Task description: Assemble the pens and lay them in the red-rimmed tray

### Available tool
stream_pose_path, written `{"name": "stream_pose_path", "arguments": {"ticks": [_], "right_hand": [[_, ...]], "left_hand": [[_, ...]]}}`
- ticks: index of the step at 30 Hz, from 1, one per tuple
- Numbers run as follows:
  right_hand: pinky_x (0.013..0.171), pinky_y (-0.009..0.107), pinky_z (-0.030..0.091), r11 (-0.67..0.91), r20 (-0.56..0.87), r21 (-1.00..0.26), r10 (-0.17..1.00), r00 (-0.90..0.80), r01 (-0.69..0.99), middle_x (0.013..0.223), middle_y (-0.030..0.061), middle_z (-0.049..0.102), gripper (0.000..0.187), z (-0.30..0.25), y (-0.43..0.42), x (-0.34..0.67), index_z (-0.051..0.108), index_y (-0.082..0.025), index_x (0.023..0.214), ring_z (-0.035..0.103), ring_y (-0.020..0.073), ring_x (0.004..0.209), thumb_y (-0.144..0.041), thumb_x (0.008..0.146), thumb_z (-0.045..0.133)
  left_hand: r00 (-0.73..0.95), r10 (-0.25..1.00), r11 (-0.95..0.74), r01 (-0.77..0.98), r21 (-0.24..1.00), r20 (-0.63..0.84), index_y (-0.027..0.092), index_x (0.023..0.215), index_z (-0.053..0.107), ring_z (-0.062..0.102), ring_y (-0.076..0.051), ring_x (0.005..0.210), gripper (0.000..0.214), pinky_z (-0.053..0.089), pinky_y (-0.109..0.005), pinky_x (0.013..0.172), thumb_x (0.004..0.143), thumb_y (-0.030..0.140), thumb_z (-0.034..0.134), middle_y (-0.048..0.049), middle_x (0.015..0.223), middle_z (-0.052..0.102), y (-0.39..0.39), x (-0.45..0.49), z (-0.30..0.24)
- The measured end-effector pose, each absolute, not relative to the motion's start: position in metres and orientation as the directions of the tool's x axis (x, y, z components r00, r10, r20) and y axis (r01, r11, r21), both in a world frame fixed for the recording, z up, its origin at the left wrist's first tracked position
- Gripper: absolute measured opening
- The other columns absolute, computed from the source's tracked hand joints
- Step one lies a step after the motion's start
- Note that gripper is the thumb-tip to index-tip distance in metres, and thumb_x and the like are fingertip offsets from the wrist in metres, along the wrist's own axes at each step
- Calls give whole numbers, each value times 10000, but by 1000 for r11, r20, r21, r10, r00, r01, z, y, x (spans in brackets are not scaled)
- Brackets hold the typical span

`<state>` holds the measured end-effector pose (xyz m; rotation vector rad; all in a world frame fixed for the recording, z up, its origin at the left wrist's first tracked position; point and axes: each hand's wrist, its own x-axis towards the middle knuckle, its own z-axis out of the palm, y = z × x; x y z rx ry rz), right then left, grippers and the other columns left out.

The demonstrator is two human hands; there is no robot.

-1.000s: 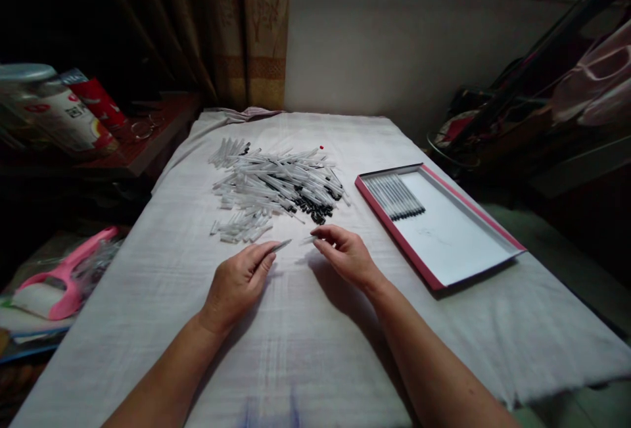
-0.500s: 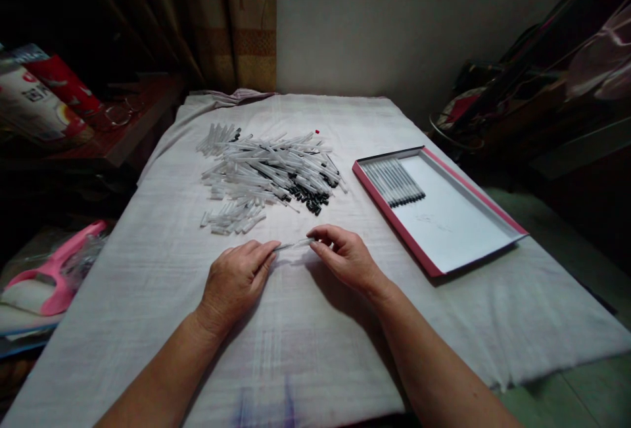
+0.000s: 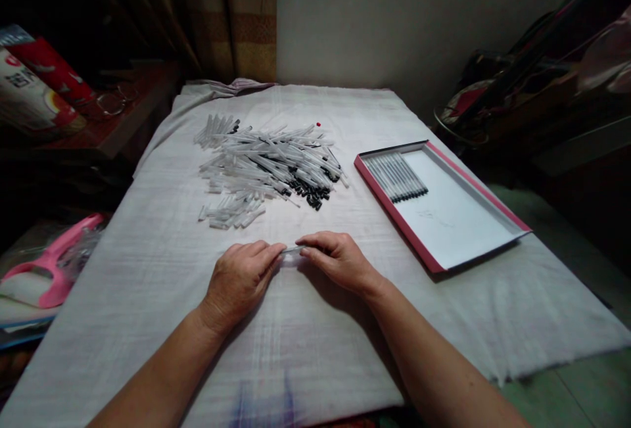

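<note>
Close to the front of the table, my left hand [image 3: 242,278] pinches one end of a thin, clear ballpoint pen [image 3: 292,250]. My right hand [image 3: 336,261] is closed on its other end, thumb under the forefinger. Both pen ends are hidden by the fingers. Beyond the hands lies a loose heap of clear pen parts [image 3: 269,152], with short black pieces [image 3: 314,195] at its front right. A smaller group of short clear caps [image 3: 231,210] lies nearer my left hand. To the right, a row of black-ended pens [image 3: 397,178] fills the far-left part of a shallow box [image 3: 394,229].
A pale cloth [image 3: 148,283] covers the table. One small red piece [image 3: 318,125] lies behind the heap. At left are a side table with packets [image 3: 42,86] and glasses [image 3: 111,103], and a pink-handled object [image 3: 54,270]. A wall stands behind the table.
My right hand has moved left towards my left hand, so the gap between them is narrower and less of the pen shows. The view has shifted slightly.
</note>
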<state>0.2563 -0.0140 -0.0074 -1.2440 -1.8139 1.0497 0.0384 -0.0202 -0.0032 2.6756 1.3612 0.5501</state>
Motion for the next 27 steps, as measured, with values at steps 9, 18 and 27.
{"name": "stream_pose_path", "arguments": {"ticks": [9,18,27], "right_hand": [[766,294,546,200,81,-914,943,-324,352,883,37,774,192,-12,-12,257,768,-212,935,707,173,777,-243,829,611],[734,283,536,254,161,-876,955,-248,411,836,39,765,169,-3,-6,261,754,-199,901,691,165,741,-221,825,605],[470,241,469,87,243,-936,860,448,341,715,53,706,290,46,18,372,685,-169,847,614,147,552,-404,680,716]], "left_hand": [[569,761,-644,720,257,312,226,1096,662,612,-178,683,263,412,-326,673,969,301,444,-30,822,701,-17,38,-9],[522,728,-642,748,171,445,221,1196,607,643,-232,945,284,439,-369,845,972,317,459,-74,1045,708,-9,42,-6],[340,752,-535,815,222,565,231,1262,571,594,-268,1128,328,437,-435,965,951,276,478,-111,1250,641,0,28,-14]]}}
